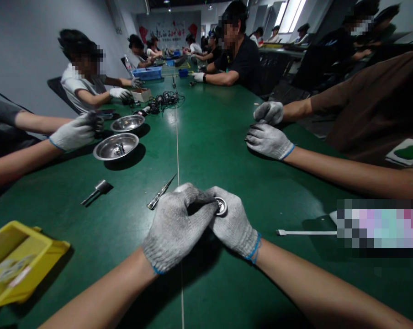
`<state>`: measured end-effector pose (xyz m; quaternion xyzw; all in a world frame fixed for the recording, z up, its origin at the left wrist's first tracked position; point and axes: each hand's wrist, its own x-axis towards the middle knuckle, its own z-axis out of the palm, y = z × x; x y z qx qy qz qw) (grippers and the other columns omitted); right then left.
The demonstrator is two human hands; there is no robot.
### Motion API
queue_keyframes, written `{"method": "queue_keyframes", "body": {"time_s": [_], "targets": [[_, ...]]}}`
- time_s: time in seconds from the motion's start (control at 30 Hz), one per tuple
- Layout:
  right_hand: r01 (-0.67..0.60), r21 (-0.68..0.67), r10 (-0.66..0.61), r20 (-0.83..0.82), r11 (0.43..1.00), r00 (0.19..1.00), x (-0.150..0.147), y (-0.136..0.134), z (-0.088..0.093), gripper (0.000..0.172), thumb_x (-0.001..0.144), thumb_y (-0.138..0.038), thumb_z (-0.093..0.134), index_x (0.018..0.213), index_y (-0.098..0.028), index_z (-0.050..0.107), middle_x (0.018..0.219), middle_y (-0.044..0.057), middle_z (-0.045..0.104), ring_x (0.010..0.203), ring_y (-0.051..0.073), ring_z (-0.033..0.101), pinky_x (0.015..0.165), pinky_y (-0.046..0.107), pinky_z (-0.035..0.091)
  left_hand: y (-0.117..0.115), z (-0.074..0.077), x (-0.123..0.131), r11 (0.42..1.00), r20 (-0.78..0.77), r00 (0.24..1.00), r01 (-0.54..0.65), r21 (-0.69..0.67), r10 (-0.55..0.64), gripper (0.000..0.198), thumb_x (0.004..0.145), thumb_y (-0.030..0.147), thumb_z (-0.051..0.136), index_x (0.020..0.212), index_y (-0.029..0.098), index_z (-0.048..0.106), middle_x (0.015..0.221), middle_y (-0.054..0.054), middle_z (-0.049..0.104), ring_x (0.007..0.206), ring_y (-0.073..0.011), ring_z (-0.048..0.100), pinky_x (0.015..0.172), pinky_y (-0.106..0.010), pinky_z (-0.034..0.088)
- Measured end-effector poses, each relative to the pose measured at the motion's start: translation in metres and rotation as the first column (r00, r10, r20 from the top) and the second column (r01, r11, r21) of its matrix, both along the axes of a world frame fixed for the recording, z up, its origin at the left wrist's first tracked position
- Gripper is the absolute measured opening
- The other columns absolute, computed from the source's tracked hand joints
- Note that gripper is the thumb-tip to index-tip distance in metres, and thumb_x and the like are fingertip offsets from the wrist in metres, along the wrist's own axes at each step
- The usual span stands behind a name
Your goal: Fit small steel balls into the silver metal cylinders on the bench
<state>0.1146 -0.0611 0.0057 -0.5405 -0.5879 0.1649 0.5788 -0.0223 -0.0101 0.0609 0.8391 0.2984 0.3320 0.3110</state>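
Over the near part of the table, my gloved left hand [179, 224] and gloved right hand [233, 219] meet at a small round metal part [221, 206]. Its ring-shaped rim faces me, with dark and shiny detail inside. The fingers of my right hand are closed around it. My left thumb and forefinger pinch at its left side; whatever sits behind the fingertips is hidden. A slim screwdriver-like tool [161, 193] with a pointed tip lies just beyond my left hand. Farther left rests a metal piece with a cylindrical head and thin shaft [98, 189].
A yellow bin [60, 249] stands at the near left. Two metal bowls [102, 153] sit beyond, beside a co-worker's gloved hands [74, 132]. Another co-worker's gloved hands [270, 139] rest at right. A white cable [305, 233] lies nearby; black cables [163, 103] are bunched farther back.
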Motion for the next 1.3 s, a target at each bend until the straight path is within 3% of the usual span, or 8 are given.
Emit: {"method": "queue_keyframes", "body": {"time_s": [0.4,0.9,1.07,1.3], "targets": [[-0.008,0.016,0.008,0.049,1.000,0.999,0.000,-0.002,-0.002,0.004,0.077,-0.021,0.063,0.080,-0.022,0.066,0.073,0.003,0.075,0.065,0.020,0.073,0.059,0.027,0.053,-0.002,0.004,-0.001,0.997,-0.077,0.997,0.035,0.068,-0.030,0.016,0.086,0.013,0.074,0.071,0.017,0.074,0.071,0.000,0.069,0.064,-0.0125,0.064,0.058,-0.024,0.044],[-0.041,-0.011,0.042,0.045,0.999,0.998,-0.002,-0.002,-0.001,0.002,0.077,-0.022,0.064,0.076,-0.023,0.063,0.071,0.002,0.072,0.064,0.020,0.070,0.059,0.028,0.051,-0.007,0.007,0.000,0.997,-0.124,0.992,0.001,0.077,0.008,0.015,0.085,0.010,0.073,0.072,0.018,0.075,0.072,0.000,0.071,0.063,-0.0138,0.065,0.059,-0.025,0.046],[-0.024,-0.014,0.025,0.022,1.000,0.999,-0.003,-0.002,-0.003,0.010,0.080,-0.022,0.065,0.071,-0.023,0.060,0.064,0.000,0.068,0.059,0.018,0.067,0.056,0.027,0.048,-0.008,0.008,0.002,0.994,-0.215,0.975,-0.027,0.102,0.049,0.015,0.086,0.013,0.071,0.073,0.018,0.076,0.072,-0.002,0.072,0.064,-0.0164,0.066,0.060,-0.028,0.047],[-0.006,-0.023,0.008,0.067,1.000,0.998,-0.004,-0.002,-0.007,0.005,0.083,-0.023,0.064,0.079,-0.022,0.067,0.070,0.000,0.070,0.065,0.019,0.069,0.062,0.028,0.050,-0.009,0.012,0.001,0.992,-0.272,0.960,-0.027,0.127,0.061,0.017,0.085,0.013,0.067,0.073,0.020,0.076,0.072,-0.003,0.072,0.063,-0.0169,0.065,0.060,-0.027,0.049]]}}
